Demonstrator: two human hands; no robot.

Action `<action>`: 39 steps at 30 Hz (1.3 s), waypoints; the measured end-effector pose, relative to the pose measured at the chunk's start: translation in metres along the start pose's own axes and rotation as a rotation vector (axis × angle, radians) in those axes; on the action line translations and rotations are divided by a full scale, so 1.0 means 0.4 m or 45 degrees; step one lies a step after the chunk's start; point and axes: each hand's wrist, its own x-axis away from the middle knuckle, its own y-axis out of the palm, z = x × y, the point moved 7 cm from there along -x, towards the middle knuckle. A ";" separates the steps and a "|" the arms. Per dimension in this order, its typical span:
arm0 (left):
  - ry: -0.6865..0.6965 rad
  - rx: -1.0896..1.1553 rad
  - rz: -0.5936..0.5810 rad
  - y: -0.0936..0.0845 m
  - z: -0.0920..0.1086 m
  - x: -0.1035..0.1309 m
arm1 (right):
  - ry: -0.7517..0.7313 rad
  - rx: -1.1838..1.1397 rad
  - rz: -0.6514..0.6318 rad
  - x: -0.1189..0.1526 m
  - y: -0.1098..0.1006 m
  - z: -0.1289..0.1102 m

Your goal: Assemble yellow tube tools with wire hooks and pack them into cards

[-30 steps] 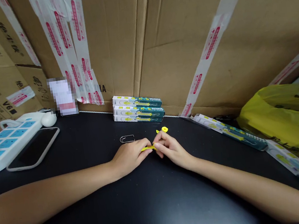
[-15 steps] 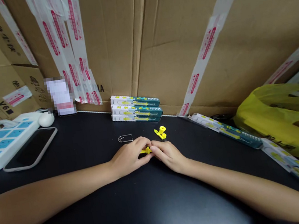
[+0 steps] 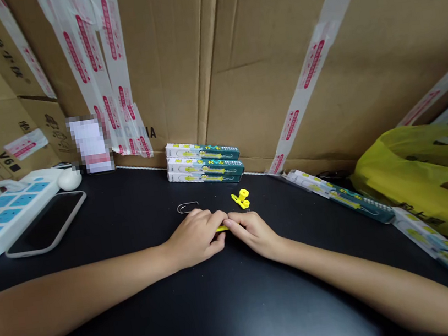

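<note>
My left hand (image 3: 198, 236) and my right hand (image 3: 253, 233) meet over the middle of the black table (image 3: 225, 295). Between them shows a short stretch of a thin yellow plastic part (image 3: 221, 228). The fingers of my left hand curl round it, and my right thumb and fingers pinch its right end; most of it is hidden. Just beyond my right hand lie small yellow plastic pieces (image 3: 243, 196), one of them like a hex nut. A bent metal wire hook (image 3: 187, 207) lies beyond my left hand, partly covered by it.
Several slim boxes (image 3: 204, 165) are stacked against the cardboard wall (image 3: 175, 58). More boxes (image 3: 338, 195) and a yellow plastic bag (image 3: 413, 180) line the right side. At left lie a phone (image 3: 46, 223) and a white power strip (image 3: 16, 205); another phone (image 3: 91, 145) leans behind.
My left fingers have closed further round the yellow part, covering the collar that showed before. My right hand stays nearly still, pinching the end.
</note>
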 end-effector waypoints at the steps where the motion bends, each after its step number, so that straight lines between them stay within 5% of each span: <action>1: -0.004 0.019 -0.023 0.006 -0.001 0.001 | -0.009 0.019 -0.015 0.002 0.002 -0.001; 12: 0.379 -0.021 -0.091 0.021 0.042 0.014 | 0.068 -0.391 0.233 -0.011 -0.033 0.032; 19: 0.467 -0.005 -0.008 0.016 0.052 0.017 | -0.070 0.145 -0.037 -0.055 -0.003 -0.006; 26: 0.511 -0.048 -0.066 0.021 0.059 0.021 | -0.256 0.763 -0.154 -0.172 0.059 -0.070; 39: 0.493 -0.088 -0.095 0.026 0.059 0.023 | -0.168 0.783 -0.243 -0.234 0.068 -0.048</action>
